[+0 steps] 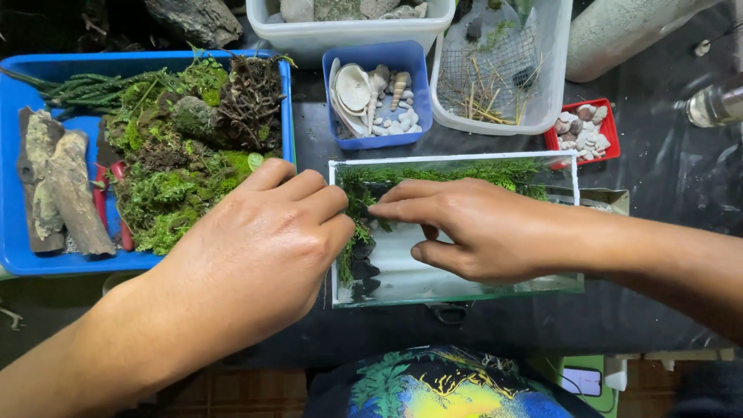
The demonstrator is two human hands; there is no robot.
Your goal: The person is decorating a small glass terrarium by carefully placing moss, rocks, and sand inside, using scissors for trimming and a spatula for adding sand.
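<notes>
Dark table [681, 186] carries a glass tank [457, 286]. Left hand [255, 255] steadies its left wall, fingers together; right hand [472, 228], fingers extended, presses moss [433, 174] inside. Placement looks underway; more tucking seems needed.

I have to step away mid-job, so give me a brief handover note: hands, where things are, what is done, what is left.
Left hand: rests on the left wall of the clear rectangular glass tank, fingers at the moss.
Right hand: inside the tank, fingertips pressing green moss at the left end.
Done: moss lines the back and left walls; dark stones lie at the left.
Left: tank floor is mostly bare. Spare moss sits in the blue plastic tray.
</notes>
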